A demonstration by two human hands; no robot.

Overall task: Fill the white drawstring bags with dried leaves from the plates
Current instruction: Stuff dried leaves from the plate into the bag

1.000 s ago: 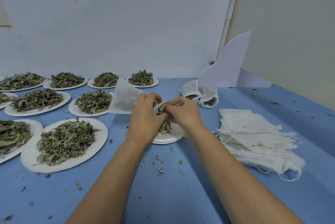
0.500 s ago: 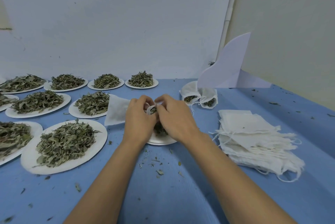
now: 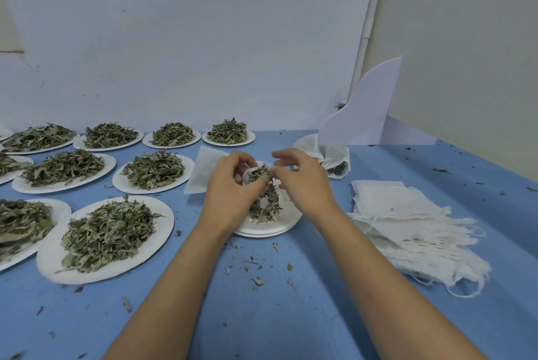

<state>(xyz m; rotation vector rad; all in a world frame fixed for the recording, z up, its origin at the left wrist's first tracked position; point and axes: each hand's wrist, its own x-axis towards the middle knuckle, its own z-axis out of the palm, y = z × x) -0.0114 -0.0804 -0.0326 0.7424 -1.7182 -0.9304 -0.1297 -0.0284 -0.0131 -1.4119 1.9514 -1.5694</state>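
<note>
Filling: left hand (image 3: 230, 188) grip holds white bag (image 3: 254, 171) mouth-open over plate (image 3: 270, 228) (catches spills); right hand (image 3: 302, 182) at 3 o'clock, fingers curled, grip contents unclear.

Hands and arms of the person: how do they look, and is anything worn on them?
Both are bare. The left hand and the right hand wear no gloves, and no ring shows. The left forearm and the right forearm carry no sleeve, watch or bracelet down to the picture's lower edge.
</note>
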